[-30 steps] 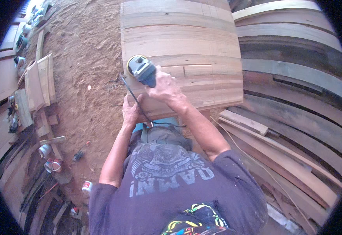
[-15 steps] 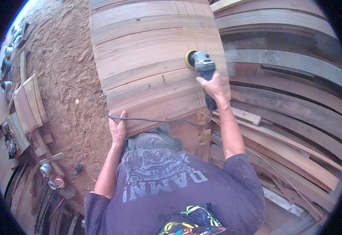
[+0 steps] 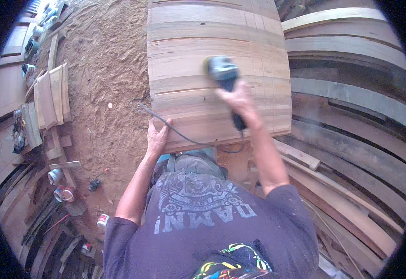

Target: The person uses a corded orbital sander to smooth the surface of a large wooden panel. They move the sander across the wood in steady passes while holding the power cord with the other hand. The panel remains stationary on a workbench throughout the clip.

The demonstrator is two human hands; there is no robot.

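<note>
A wide panel of joined wooden boards [image 3: 189, 100] stretches away in front of me, with grooves or seams running across it. My right hand [image 3: 240, 100] is wrapped round the dark body of an angle grinder [image 3: 224, 72], blurred by motion. Its yellow-edged disc [image 3: 207, 67] is over the panel's middle; whether it touches the wood is hard to tell. At the near left corner, my left hand [image 3: 158, 137] grips the panel's edge, its lower fingers hidden. The grinder's dark cord [image 3: 180, 131] crosses the panel's near edge beside that hand.
Long boards [image 3: 347, 90] are stacked on the right. Brown, dusty ground [image 3: 105, 83] lies left of the panel. Farther left are curved wood pieces [image 3: 52, 97], a white cup-like container [image 3: 55, 176] and a small dark power tool [image 3: 94, 184]. A white tub [image 3: 102, 221] stands near my left elbow.
My right hand has swept the grinder leftward across the panel. The cord has shifted near my left hand, which keeps its corner grip. The whole view has turned slightly.
</note>
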